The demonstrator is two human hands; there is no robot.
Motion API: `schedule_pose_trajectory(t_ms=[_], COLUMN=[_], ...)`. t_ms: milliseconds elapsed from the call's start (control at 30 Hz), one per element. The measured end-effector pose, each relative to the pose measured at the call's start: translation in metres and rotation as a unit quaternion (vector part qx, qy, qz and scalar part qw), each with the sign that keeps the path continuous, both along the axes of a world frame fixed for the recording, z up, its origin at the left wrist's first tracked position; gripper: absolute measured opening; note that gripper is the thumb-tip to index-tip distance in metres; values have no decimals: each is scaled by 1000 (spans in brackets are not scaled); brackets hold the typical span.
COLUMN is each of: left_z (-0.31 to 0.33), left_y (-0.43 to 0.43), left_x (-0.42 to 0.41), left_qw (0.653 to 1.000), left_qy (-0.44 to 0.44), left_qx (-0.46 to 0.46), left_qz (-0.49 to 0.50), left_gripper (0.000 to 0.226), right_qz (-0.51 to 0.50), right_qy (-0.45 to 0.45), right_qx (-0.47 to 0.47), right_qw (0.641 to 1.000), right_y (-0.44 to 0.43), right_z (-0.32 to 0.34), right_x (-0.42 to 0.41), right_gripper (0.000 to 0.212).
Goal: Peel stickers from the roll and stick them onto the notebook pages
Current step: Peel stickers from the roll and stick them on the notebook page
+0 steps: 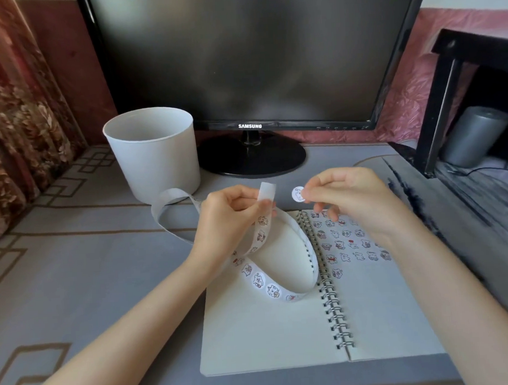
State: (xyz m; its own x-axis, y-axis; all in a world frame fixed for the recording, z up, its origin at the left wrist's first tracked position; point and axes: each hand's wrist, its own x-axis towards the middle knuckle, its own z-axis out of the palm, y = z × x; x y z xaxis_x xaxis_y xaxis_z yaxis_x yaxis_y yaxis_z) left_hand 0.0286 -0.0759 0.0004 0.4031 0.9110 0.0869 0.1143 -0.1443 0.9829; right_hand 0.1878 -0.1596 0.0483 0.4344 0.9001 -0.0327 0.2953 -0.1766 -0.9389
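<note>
sticker [297, 194]: peeled, centre frame, above notebook [254, 339] | right hand [353, 202] fingers [311, 193] pinch its edge | left hand [225, 223] grips backing strip [258, 280], looped over the left page | risk: sticker likely curls onto a fingertip or lands crooked on the filled rows

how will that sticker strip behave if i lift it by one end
Probably floppy: the sticker strip sags in loose loops from the left hand onto the notebook. Likely light: a finger pinch holds it. It may twist; one loop shows its blank back.
</note>
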Motion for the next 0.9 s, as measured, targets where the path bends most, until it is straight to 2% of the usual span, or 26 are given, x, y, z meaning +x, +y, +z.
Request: schedule_pose_trajectory(t_ms=[133,300,600,900], left_z=[1,1,-2,-3], left_y=[-5,-10,-13,-14], left_x=[1,3,5,5], left_qw=[999,998,997,997], left_qy=[-9,-16,-16,-15], left_qx=[-34,-51,-64,-60], left_qz=[-24,-31,-37,-39], left_gripper=[4,6,14,9], right_qz=[-6,-38,-61,-70], right_qy=[-10,9,21,-1], right_qx=[-40,-75,-91,-107], right_qw=[999,996,994,992], right_y=[-35,-64,-76,-79], right_z=[-8,-26,-39,-45], right_x=[14,20,21,21], right_gripper=[15,1,4,3])
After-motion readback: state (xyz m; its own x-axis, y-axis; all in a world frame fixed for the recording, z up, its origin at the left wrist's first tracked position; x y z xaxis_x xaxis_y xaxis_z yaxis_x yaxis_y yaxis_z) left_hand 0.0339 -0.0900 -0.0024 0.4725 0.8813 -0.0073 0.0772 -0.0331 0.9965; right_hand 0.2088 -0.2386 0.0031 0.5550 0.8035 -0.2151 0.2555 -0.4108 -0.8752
